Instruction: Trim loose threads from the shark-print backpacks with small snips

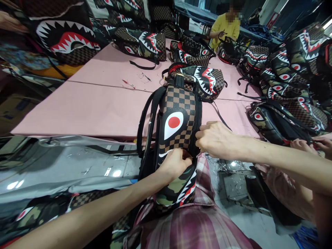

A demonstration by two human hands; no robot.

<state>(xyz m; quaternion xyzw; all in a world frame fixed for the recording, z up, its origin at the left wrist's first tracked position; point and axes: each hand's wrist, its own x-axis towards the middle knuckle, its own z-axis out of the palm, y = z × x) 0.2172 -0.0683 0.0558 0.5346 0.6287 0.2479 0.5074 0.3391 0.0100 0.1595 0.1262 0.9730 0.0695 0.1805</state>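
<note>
A checkered backpack [181, 100] with a white-and-red eye and a camouflage shark-mouth panel leans upright at the table's front edge, against the lap. My left hand [177, 162] is closed on its side, just under the eye, with the fingertips partly hidden. My right hand [215, 140] is a fist at the backpack's dark zipper edge; whatever small part it pinches is hidden by the fingers. Black shoulder straps [146, 121] hang at the backpack's left. Right behind it, another shark-mouth backpack [206, 81] lies on the pink table [77, 107].
Several backpacks [285, 76] are heaped at the right, and more [140, 43] lie along the back. Thread scraps [128, 84] dot the tabletop. A co-worker's hands [302, 144] touch a bag at right. A person in yellow [227, 29] is at the far side.
</note>
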